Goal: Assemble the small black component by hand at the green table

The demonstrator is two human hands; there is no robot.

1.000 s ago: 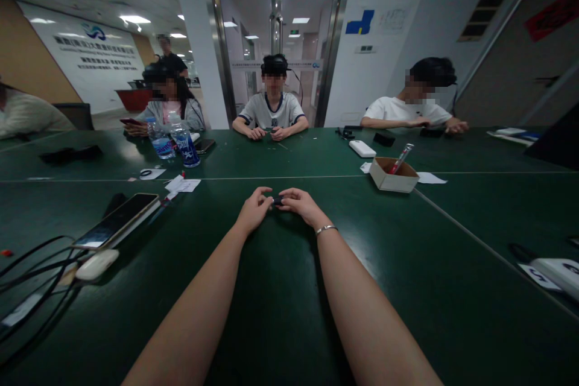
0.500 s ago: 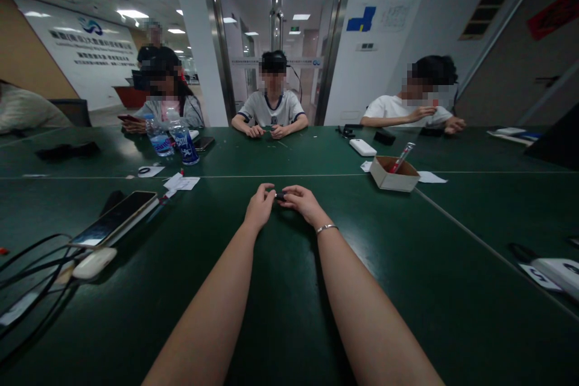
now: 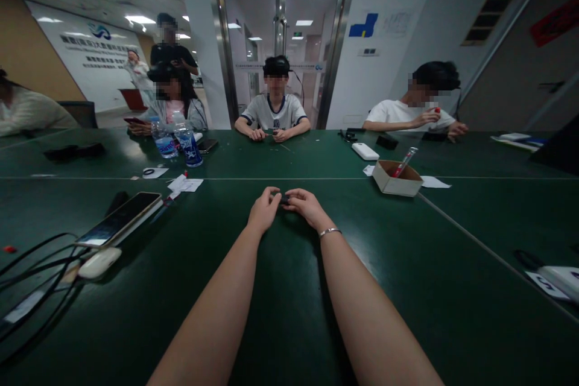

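Note:
My left hand (image 3: 263, 210) and my right hand (image 3: 306, 206) meet over the green table (image 3: 289, 289), fingertips pinched together on a small dark object (image 3: 284, 199) held between them. What the object is I cannot make out. A thin bracelet (image 3: 329, 231) circles my right wrist. Both forearms stretch straight out from the bottom of the view.
A phone (image 3: 118, 219), a white oval device (image 3: 99, 262) and black cables (image 3: 31, 265) lie at the left. Two water bottles (image 3: 181, 142) stand further back. A small cardboard box (image 3: 397, 178) with a red pen sits at the right. Three people sit across the table.
My hands have stayed pinched on the small object and barely shifted. The person at the far right has raised a hand toward the face. People in the back left have moved.

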